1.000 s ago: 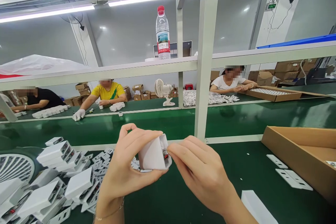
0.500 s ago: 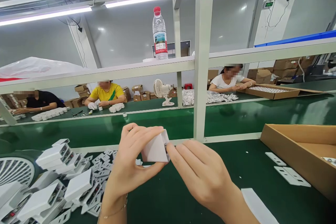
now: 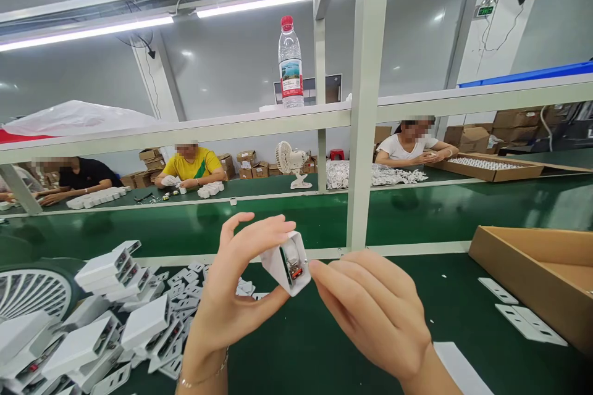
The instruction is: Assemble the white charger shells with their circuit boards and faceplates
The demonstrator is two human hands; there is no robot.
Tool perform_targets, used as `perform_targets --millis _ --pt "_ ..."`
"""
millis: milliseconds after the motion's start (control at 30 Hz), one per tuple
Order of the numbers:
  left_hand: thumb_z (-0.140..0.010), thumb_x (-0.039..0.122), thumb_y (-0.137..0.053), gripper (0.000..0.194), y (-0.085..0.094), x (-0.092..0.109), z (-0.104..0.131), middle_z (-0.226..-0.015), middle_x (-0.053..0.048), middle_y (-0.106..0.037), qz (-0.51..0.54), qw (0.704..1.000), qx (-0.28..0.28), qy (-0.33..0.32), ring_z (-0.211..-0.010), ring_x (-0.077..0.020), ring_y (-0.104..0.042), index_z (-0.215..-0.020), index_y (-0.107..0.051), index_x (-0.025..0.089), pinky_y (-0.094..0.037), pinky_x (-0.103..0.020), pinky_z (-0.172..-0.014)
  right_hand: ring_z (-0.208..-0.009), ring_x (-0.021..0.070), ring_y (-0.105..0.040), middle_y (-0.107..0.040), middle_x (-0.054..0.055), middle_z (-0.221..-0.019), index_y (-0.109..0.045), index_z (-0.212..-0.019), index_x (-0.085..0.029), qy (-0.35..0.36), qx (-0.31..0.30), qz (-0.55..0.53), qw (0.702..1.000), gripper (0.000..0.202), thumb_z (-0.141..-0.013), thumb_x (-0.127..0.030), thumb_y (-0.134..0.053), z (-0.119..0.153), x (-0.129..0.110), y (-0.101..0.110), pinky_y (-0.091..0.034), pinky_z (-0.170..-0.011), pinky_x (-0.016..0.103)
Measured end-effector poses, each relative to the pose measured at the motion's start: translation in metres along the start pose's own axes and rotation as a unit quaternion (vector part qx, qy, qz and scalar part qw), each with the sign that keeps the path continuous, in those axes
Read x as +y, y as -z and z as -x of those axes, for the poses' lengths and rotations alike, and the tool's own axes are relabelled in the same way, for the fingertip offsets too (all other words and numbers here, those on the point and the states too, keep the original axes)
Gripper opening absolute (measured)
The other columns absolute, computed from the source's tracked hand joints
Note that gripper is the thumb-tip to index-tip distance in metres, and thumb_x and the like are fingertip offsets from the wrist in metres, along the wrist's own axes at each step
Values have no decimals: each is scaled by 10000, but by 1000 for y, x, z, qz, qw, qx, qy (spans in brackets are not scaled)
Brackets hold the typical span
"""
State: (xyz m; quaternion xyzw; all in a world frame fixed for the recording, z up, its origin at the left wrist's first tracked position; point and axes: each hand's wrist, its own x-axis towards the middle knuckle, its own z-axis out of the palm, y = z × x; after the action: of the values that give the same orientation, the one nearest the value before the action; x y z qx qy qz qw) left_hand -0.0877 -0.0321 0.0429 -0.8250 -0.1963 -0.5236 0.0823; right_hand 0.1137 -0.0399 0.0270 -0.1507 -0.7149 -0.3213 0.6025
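A small white housing [image 3: 278, 266] is gripped between the fingers and thumb of my left hand [image 3: 236, 284]. Its open end faces right and towards me, showing a green board edge and a red part inside. My right hand [image 3: 370, 308] is closed, with thumb and fingertips pinched together at the right edge of that open end; what they hold, if anything, is hidden. Left of my hands lies a pile of similar white housings [image 3: 146, 321], beside many flat white plates [image 3: 185, 296] on the green surface.
A cardboard box [image 3: 519, 265] stands at the right, with flat white plates beside it. A metal post [image 3: 365, 136] rises ahead, and a bottle [image 3: 291, 68] stands on the shelf. A round white fan grille [image 3: 34, 293] is at the left. Several people sit across the green belt.
The housing has turned so that its open end shows more towards me. My right fingertips have come away from inside the opening to its edge. The view has shifted slightly.
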Motion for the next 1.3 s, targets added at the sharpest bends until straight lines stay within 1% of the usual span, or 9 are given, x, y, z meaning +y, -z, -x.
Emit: perform_targets --millis 133,267,367,500,667,833,967,1133,1300 --pt "-898 29 -704 446 0 0 -1 -1283 -78 -718 -7 999 -21 -26 -1315 -247 -616 -1277 -563 217 -280 -529 -1240 -590 171 -587 -680 51 -662 -696 -973 -61 3 -17 -9 1000 174 -998 -14 -531 0 -1 -2 -456 -561 344" --pt "-903 34 -705 427 -1 -2 -2 -1265 -73 -731 -19 998 -32 -42 -1304 -241 -623 -1260 -564 221 -264 -528 -1247 -599 167 -592 -693 62 -688 -684 -969 -69 -7 -36 -25 999 172 -1014 -21 -526 0 0 -2 -456 -585 337" --pt "-896 40 -710 443 -2 -3 -2 -1268 -75 -728 -8 999 -27 -33 -1297 -247 -628 -1271 -560 222 -268 -532 -1245 -603 162 -575 -680 52 -678 -680 -962 -81 -19 -29 -37 999 146 -1002 -15 -556 -1 0 0 -460 -597 328" --pt "-876 67 -737 480 -3 -3 -2 -1290 -91 -712 21 1000 -8 -19 -1284 -265 -638 -1294 -554 214 -283 -543 -1243 -624 153 -555 -655 31 -678 -663 -949 -121 -62 -12 -68 996 142 -958 10 -610 -2 -3 4 -458 -590 305" --pt "-865 83 -740 515 -2 -2 -1 -1281 -90 -715 15 1000 -4 -4 -1246 -275 -662 -1320 -549 235 -303 -553 -1232 -628 153 -577 -659 32 -698 -652 -962 -144 -83 -28 -77 993 162 -952 11 -603 -2 -3 6 -478 -592 298" --pt "-877 96 -716 506 -2 -1 -2 -1273 -87 -719 1 1000 -8 4 -1211 -279 -679 -1323 -542 260 -316 -585 -1222 -597 159 -606 -688 44 -702 -657 -953 -136 -66 -41 -63 995 161 -940 11 -593 -4 -2 4 -489 -553 305" --pt "-886 114 -700 481 -2 -1 -2 -1254 -85 -728 -13 1000 -9 4 -1188 -286 -691 -1312 -543 274 -339 -597 -1204 -605 164 -617 -703 43 -714 -662 -973 -137 -58 -45 -57 996 162 -954 4 -584 -4 -2 4 -501 -574 315" --pt "-896 82 -676 491 -1 1 -3 -1275 -81 -715 -27 999 -28 2 -1228 -265 -661 -1333 -536 256 -318 -560 -1217 -619 167 -605 -696 54 -715 -669 -971 -108 -48 -52 -61 996 150 -977 6 -571 -3 -1 4 -487 -586 318" --pt "-910 79 -643 480 2 4 -4 -1285 -66 -714 -58 997 -44 -2 -1216 -255 -661 -1339 -533 265 -321 -528 -1205 -601 171 -585 -683 68 -698 -683 -971 -71 -13 -58 -32 998 181 -1004 -4 -518 -4 0 4 -491 -579 331"
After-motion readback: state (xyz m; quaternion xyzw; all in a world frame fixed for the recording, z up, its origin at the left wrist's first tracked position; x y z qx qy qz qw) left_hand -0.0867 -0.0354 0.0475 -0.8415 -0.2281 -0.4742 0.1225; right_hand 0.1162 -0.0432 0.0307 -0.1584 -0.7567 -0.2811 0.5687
